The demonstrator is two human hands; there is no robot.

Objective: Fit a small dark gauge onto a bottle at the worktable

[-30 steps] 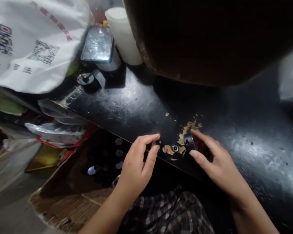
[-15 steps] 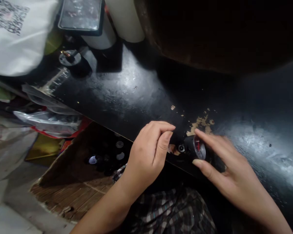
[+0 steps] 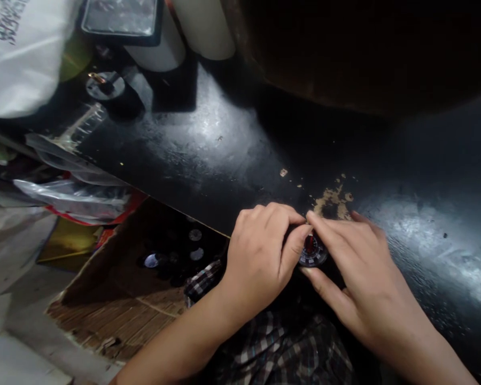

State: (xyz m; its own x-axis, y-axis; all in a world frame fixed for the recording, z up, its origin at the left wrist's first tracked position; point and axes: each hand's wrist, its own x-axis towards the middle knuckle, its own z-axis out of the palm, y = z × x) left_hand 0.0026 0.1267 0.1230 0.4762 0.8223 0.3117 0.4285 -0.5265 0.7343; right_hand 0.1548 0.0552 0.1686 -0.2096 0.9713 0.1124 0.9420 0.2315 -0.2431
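Observation:
A small round black dial (image 3: 313, 258) with a red pointer and pale markings lies between my hands at the table's front edge. My right hand (image 3: 355, 262) grips it from the right, fingers over the far side and thumb at the near rim. My left hand (image 3: 260, 246) is closed, its thumb and forefinger pressed against the dial's upper left side. Whatever sits under the left fingertips is hidden. Both hands meet above the dial.
An open cardboard box (image 3: 116, 313) with dark round pieces stands below the table edge at left. On the black table (image 3: 176, 171) are a black cylinder with a brass-coloured tip (image 3: 124, 99), white containers (image 3: 206, 32) and a white bag (image 3: 28, 64). A large dark shape fills the back.
My left hand has moved right and now touches the dial, which my right hand has turned more face-up and shifted slightly left. The view has shifted slightly.

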